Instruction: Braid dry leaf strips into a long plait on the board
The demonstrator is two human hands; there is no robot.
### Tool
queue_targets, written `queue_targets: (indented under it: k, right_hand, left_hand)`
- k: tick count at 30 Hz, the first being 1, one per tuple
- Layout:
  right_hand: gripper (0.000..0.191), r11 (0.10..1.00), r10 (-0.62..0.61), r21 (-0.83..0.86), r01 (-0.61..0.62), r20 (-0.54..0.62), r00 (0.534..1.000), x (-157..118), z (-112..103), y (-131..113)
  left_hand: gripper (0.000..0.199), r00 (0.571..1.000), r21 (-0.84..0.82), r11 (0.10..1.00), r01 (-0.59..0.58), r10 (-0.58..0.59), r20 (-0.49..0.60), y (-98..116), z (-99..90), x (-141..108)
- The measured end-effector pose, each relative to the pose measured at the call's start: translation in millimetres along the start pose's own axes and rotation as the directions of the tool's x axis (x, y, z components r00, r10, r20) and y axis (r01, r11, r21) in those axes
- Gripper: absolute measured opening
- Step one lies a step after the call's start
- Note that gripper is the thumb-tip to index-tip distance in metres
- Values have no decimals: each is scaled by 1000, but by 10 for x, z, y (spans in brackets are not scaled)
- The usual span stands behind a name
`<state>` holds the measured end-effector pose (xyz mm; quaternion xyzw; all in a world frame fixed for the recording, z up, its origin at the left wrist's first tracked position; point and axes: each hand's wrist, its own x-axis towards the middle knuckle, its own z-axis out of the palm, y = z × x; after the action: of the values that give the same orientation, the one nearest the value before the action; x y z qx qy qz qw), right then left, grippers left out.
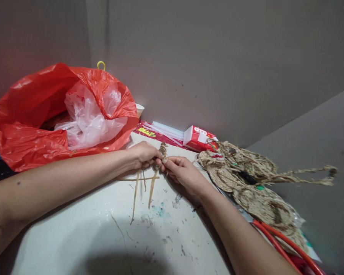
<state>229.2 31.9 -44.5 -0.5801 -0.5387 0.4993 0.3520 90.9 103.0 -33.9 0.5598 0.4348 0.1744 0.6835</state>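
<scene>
Both hands meet over the white tabletop [103, 225], near its far edge. My left hand [146, 153] is closed in a pinch on a small bundle of brown plant fibre [163, 148], whose knotted top sticks up between the hands. Thumb and fingers of my right hand [181, 171] press on the same fibre from the right, touching my left fingertips. Flat tan strips [152, 189] hang or lie below the fingers, and one thin strip lies crosswise. The fingers hide the middle of the bundle.
A red plastic bag [31, 143] with clear plastic inside stands at the left. Behind the hands are white sticks [169, 131], a red-and-white packet [199, 138] and a cup [139, 110]. Coiled braided rope [246, 164] lies right, above red handles [286, 240]. Grey walls rise behind.
</scene>
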Motion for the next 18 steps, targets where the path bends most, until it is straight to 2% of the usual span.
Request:
queue_targets:
  k: [4, 6, 12, 15, 18]
  right_hand:
    - [28, 992, 61, 108, -61, 7, 998, -25, 50, -41]
    - [27, 988, 81, 132, -78, -16, 997, -26, 64, -37]
    - [27, 1000, 3, 30, 2, -141, 990, -9, 76, 8]
    - [26, 999, 7, 34, -4, -105, 994, -23, 71, -8]
    - [25, 988, 30, 155, -23, -42, 999, -41, 75, -43]
  left_hand:
    - [18, 980, 124, 977, -172, 183, -79, -34, 69, -59]
    - [23, 962, 191, 951, -243, 261, -75, -42, 98, -94]
    - [23, 954, 376, 883, -282, 300, 10, -51, 101, -114]
    - [21, 940, 422, 845, -329, 335, 62, -65, 103, -116]
    - [22, 920, 482, 795, -369, 387, 66, -72, 128, -148]
